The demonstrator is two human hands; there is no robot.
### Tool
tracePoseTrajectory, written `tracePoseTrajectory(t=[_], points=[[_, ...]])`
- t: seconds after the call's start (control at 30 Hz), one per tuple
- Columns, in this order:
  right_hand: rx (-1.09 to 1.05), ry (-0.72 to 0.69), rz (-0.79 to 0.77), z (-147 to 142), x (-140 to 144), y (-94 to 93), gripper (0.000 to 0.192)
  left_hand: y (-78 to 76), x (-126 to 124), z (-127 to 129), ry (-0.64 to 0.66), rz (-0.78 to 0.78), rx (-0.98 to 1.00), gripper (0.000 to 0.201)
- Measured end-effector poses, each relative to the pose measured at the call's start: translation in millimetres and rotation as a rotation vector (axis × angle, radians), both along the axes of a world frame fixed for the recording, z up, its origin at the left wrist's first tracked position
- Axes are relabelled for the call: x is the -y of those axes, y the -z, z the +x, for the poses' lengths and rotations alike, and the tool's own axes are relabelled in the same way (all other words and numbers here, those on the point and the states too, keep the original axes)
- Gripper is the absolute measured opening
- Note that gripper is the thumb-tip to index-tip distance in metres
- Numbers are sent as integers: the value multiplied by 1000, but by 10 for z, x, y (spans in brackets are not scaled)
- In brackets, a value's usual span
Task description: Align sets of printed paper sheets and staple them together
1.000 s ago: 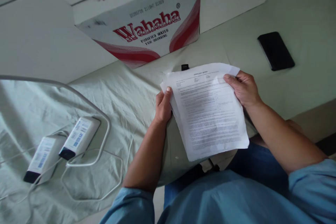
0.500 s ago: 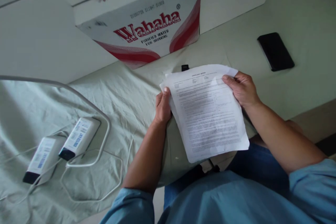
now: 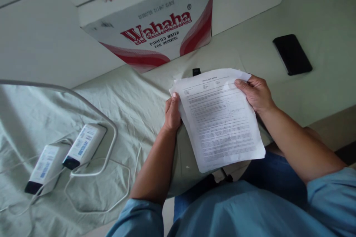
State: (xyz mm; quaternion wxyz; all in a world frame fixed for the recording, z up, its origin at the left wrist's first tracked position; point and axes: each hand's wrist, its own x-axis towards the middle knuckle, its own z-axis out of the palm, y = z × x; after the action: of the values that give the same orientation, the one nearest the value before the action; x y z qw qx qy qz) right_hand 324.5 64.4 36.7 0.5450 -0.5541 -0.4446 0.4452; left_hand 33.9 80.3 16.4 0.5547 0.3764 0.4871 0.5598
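While the left hand [image 3: 172, 114] and right hand [image 3: 257, 93] pinch thin, white, rectangular paper sheets [image 3: 222, 126] between them, uneven pulling could tear an edge.

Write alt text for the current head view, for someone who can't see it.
A person's left hand and right hand hold printed sheets by opposite edges above a pale green cloth. A Wahaha water carton stands beyond; a black phone lies to the right, two white, black-ended blocks to the left.
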Motion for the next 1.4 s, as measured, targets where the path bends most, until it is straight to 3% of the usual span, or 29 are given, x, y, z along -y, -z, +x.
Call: tracePoseTrajectory(t=[0.2, 0.4, 0.57, 0.8, 1.03, 1.23, 1.4], points=[[23, 3, 15, -12, -2, -20, 44, 64, 4, -11, -181, -9, -125, 62], [192, 129, 80, 83, -3, 17, 37, 81, -3, -46, -139, 3, -144, 61], [145, 256, 133, 255, -54, 38, 33, 91, 10, -64, -159, -12, -118, 55], [134, 179, 79, 166, 13, -10, 27, 95, 21, -71, -78, -12, -101, 63], [118, 89, 62, -12, 79, -26, 37, 87, 14, -59, -42, -23, -95, 64], [79, 30, 81, -75, 87, -19, 44, 107, 19, -84, -68, 21, -244, 64], [68, 8, 83, -99, 90, -58, 41, 109, 12, -100, 5, 40, -248, 67]])
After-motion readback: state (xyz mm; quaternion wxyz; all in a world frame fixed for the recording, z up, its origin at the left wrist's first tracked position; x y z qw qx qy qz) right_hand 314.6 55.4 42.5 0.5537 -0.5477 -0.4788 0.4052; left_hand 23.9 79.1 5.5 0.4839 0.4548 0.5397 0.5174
